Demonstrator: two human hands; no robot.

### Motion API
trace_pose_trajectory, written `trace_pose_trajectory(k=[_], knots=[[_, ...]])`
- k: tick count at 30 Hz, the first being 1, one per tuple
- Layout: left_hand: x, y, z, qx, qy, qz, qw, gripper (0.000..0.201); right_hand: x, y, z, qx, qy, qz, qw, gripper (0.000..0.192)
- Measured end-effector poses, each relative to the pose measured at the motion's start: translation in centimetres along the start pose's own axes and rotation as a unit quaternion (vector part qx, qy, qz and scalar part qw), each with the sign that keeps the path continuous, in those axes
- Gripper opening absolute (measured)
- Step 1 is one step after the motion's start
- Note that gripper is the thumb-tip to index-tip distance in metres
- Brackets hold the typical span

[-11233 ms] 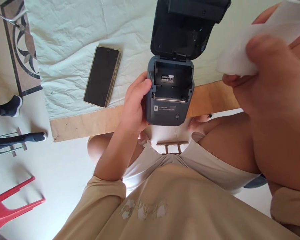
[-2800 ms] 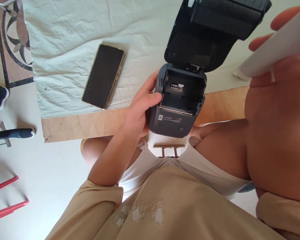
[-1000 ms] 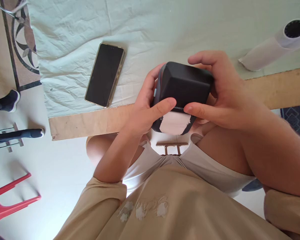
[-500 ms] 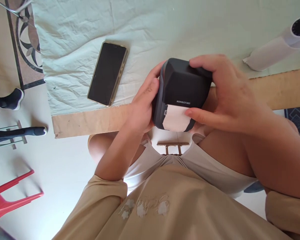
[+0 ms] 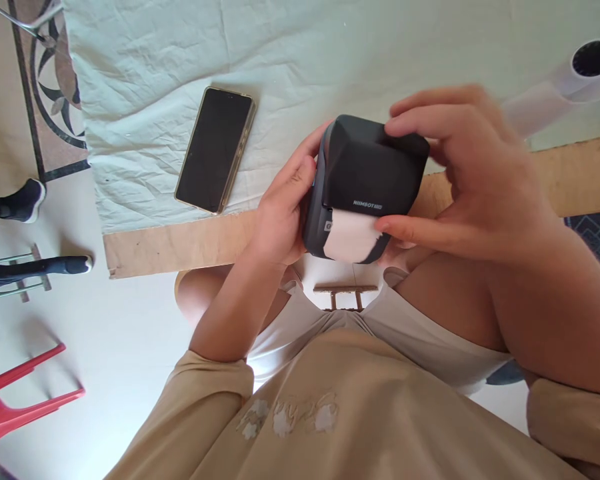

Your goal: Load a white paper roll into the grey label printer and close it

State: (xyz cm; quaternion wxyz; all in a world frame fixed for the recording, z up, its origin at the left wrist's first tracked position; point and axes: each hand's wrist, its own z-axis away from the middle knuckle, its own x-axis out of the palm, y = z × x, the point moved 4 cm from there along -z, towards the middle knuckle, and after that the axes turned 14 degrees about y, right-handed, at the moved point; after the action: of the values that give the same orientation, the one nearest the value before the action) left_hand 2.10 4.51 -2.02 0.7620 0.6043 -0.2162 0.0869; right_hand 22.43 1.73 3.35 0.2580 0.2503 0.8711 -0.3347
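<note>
A black label printer [image 5: 380, 167] marked NIIMBOT is held over the table's near edge. A strip of white label paper [image 5: 351, 237] sticks out from under its lid, with a ragged outline. My left hand [image 5: 285, 217] grips the printer's left side, thumb along the edge and the other fingers partly hidden behind it. My right hand [image 5: 480, 180] spans the lid's right side: a fingertip rests at the top corner, and the thumb touches the paper's right edge. Its other fingers are bent, partly hidden and slightly blurred.
A phone [image 5: 215, 150] lies dark-screened on the pale green cloth [image 5: 145, 73]. At the right lies a white cylindrical object [image 5: 555, 100] with a dark round end. The wooden table edge [image 5: 190, 243] runs in front of me. A red plastic stool [image 5: 20, 400] stands at lower left.
My right hand has shifted right and its upper fingers have lifted somewhat from the lid. The label printer has tilted slightly, its right side moving a little to the right.
</note>
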Motion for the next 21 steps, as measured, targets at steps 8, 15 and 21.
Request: trace_pose_trajectory(k=[8, 15, 21], knots=[[-0.9, -0.7, -0.2, -0.016, 0.008, -0.045, 0.999, 0.055, -1.0, 0.5, 0.8, 0.113, 0.26, 0.021, 0.959, 0.037], [-1.3, -1.1, -0.6, -0.001, -0.014, -0.047, 0.999, 0.054, -0.9, 0.0, 0.5, 0.133, 0.257, 0.01, 0.957, 0.023], [-0.4, -0.6, 0.4, 0.003, -0.026, -0.049, 0.998, 0.067, -0.3, -1.9, 0.7, -0.002, 0.056, 0.158, 0.986, 0.015]])
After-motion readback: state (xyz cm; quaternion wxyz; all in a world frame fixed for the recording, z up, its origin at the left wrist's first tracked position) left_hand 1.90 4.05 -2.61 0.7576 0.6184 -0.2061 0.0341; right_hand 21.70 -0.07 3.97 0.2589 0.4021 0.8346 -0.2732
